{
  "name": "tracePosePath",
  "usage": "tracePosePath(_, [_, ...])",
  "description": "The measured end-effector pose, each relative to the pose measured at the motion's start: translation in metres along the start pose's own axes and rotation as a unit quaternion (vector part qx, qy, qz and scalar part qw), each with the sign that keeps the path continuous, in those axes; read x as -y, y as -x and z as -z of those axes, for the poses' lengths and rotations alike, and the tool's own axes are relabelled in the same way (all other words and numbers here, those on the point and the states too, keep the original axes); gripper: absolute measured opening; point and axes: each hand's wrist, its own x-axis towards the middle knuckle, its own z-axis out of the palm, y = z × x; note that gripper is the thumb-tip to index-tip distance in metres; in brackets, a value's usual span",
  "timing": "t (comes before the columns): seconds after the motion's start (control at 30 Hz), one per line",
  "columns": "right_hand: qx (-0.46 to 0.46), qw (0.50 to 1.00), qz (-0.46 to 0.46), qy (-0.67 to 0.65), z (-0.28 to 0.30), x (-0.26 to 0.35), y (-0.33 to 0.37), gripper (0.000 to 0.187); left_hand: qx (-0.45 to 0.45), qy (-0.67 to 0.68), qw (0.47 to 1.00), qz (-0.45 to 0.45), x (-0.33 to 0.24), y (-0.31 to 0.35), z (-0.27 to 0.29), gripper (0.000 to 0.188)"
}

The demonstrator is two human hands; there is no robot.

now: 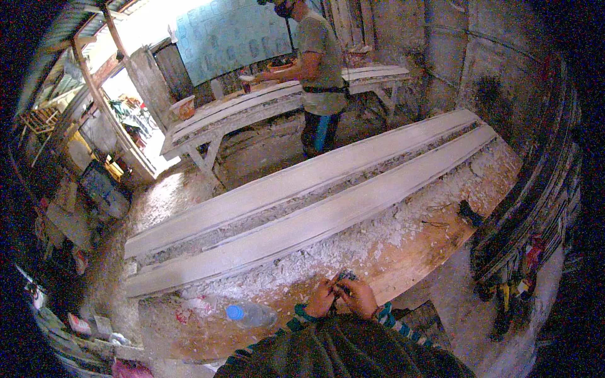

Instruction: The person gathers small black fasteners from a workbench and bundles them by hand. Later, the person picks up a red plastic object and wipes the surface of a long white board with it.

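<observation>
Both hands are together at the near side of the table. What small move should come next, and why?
Probably tilt the small dark item a little with the right hand while the left hand steadies it: the hands meet around it and cover much of it, so its kind cannot be told.

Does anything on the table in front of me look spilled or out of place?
Yes. White debris litters the wooden tabletop along the long white strips, looking untidy. A blue-capped clear bottle lies on its side left of your left hand, odd because bottles usually stand upright.
</observation>
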Motion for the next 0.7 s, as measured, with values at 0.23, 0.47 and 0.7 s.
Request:
tracePosePath(0.23, [-0.013, 0.998, 0.041, 0.042, -0.001, -0.01, -0.003, 0.015, 0.003, 0.077, 0.997, -0.002, 0.001, 0.004, 0.007, 0.038])
tracePosePath(0.47, [-0.014, 0.998, 0.034, 0.048, 0.0, -0.014, -0.003, 0.019, 0.006, 0.033, 0.999, 0.009, -0.026, -0.002, 0.016, 0.036])
tracePosePath(0.7, [-0.01, 0.998, 0.028, 0.056, 0.001, -0.016, -0.001, 0.021, 0.019, 0.073, 0.996, 0.042, -0.047, -0.004, 0.028, 0.036])
